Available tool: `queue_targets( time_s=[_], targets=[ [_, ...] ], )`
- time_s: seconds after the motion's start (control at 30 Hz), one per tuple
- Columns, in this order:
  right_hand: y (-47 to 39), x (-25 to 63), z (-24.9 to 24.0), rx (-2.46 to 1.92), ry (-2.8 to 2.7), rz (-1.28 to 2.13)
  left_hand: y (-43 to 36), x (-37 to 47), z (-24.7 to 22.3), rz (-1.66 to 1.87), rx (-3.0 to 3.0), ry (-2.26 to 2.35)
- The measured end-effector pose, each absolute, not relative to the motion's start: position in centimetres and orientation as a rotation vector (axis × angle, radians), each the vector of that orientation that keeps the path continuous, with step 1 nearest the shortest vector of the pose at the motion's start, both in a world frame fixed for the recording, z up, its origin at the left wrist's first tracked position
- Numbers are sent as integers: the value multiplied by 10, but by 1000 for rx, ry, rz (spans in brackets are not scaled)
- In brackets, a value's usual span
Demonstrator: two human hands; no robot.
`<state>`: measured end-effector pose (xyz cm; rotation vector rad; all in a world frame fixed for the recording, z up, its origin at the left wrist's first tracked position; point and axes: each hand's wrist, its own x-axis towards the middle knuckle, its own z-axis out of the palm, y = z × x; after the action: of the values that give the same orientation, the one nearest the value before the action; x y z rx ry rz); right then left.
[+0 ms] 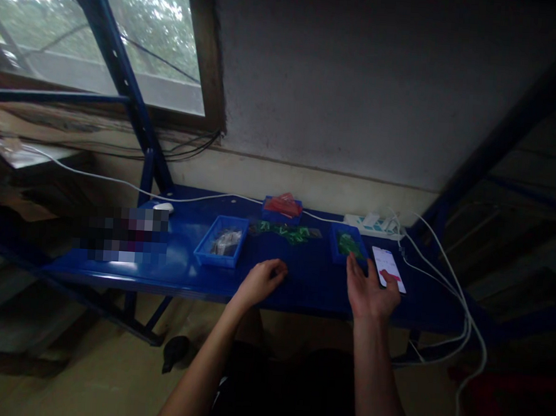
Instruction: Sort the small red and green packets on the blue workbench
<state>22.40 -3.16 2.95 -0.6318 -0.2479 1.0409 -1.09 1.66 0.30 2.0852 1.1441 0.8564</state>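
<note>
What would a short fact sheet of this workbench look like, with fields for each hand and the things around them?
left hand: loosely curled, resting on the blue table, holding nothing visible
right hand: open, fingers touching the lit phone
trays: grey parts tray, red parts tray, green parts tray
loose on table: green pieces between trays
back edge: power strip with white cables

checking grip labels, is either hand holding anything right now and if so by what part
Neither hand clearly holds anything. The left hand rests loosely curled on the blue table; whether anything small is inside cannot be told. The right hand lies open, fingers touching the phone at its lower edge.
</note>
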Motion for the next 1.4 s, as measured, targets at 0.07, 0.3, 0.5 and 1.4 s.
queue_targets(
  time_s=[0.07, 0.3, 0.5, 1.4],
  targets=[
    [-33, 225, 28, -659, -275, 1062, 17, -11, 2, 855, 2086, 1147],
    [-35, 219, 28, -748, -170, 1093, 16, -11, 3, 867, 2094, 1153],
    [-40, 209, 22, -752, -269, 990, 15, -11, 4, 877, 2094, 1147],
    [52, 181, 13, -1685, -1963, 325, 15, -11, 3, 888, 2098, 1125]
  ],
)
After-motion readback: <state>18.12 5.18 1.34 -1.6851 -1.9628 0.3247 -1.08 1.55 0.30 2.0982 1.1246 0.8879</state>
